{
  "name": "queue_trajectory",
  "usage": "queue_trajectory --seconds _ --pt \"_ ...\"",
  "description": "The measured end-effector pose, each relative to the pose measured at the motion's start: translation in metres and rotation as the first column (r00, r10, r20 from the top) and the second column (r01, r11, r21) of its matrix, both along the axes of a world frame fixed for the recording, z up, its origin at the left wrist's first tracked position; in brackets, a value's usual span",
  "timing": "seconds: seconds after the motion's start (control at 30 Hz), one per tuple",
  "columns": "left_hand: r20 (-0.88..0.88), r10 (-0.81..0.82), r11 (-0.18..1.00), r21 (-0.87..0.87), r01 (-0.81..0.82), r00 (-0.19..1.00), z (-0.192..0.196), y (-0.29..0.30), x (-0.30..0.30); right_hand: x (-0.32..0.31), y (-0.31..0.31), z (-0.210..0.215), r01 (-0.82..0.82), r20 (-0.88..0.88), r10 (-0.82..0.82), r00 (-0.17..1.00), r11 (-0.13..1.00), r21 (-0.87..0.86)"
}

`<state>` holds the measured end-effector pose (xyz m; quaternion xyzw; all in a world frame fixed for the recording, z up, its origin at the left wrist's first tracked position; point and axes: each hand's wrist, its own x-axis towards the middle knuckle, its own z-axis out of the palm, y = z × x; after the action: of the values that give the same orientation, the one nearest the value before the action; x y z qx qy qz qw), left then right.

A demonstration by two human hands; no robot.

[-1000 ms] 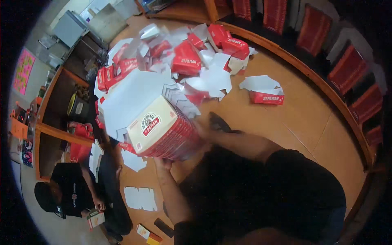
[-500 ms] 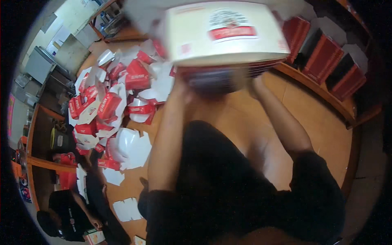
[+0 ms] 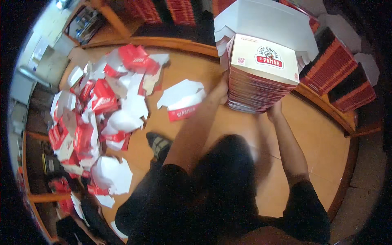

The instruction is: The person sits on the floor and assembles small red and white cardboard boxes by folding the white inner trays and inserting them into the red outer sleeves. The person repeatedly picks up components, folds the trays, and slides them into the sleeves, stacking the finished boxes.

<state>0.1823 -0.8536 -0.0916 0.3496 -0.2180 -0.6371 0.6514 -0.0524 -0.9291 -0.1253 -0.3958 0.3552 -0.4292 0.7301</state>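
Note:
Between my two hands is a tall stack of nested cardboard food boxes [image 3: 261,87], red on the sides, with a cream flap on top and a white lid panel raised behind it. My left hand [image 3: 222,89] grips the stack's left side. On the lower right side my right hand [image 3: 275,109] holds it, its fingers partly hidden underneath. The stack is off the floor, close to the wooden shelf at the far right. A single red and white box [image 3: 183,113] lies on the floor left of my left forearm.
A big heap of loose red and white boxes [image 3: 104,96] covers the floor at left. More stacked boxes [image 3: 330,61] stand on the wooden shelf [image 3: 322,102] at right and along the back. Another person [image 3: 75,228] sits at lower left.
The stack has come down and right, toward the shelf, and is tipped more upright. My view has turned, bringing the back shelf and the single box on the floor into sight.

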Motion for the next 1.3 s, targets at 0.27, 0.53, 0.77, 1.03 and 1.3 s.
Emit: queue_trajectory --seconds 0.27,0.53,0.77,1.03,1.3 --pt "-0.115 -0.228 0.945 0.212 0.248 0.967 -0.032 -0.077 0.003 -0.005 -0.03 -0.039 0.164 -0.077 -0.153 0.985 0.974 0.156" --pt "0.047 -0.194 0.959 0.22 0.18 0.98 -0.005 -0.073 -0.002 -0.023 -0.047 -0.055 0.134 -0.121 -0.116 0.986 0.979 0.153" --pt "0.166 -0.042 0.992 0.127 0.021 0.985 -0.008 -0.06 -0.008 -0.013 -0.013 -0.023 0.332 -0.317 -0.26 0.912 0.922 0.198" --pt "0.133 0.004 0.993 0.12 -0.02 0.991 -0.023 -0.062 -0.011 -0.01 0.002 -0.053 0.164 0.118 -0.158 0.98 0.985 -0.048" --pt "0.205 0.0 0.997 -0.08 0.017 0.979 -0.023 -0.078 -0.006 0.012 -0.012 -0.095 0.39 0.315 -0.359 0.879 0.92 -0.04"
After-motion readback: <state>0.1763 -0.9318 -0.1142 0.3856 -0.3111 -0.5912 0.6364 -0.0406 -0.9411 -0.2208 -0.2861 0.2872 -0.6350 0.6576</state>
